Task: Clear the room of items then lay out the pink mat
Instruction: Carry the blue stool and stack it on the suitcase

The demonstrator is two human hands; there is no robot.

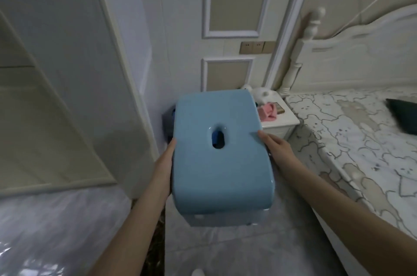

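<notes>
I am in the clearing step. My left hand (pixel 165 166) and right hand (pixel 276 147) clamp the sides of the glossy light-blue plastic stool with an oval hole in its seat (pixel 216 140), carried at mid-frame above the pale floor (pixel 225 253) — my fingers run under its edges, so I cannot tell how they curl. Beyond, right of centre, a white nightstand (pixel 284 118) beside the bed (pixel 349 140). Next, I judge, comes carrying the stool out. The pink mat is not in sight.

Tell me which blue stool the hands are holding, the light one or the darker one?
The light blue stool, with the oval hole in its seat. The left hand and right hand hold its sides. The darker stool sits behind, against the wall.
</notes>
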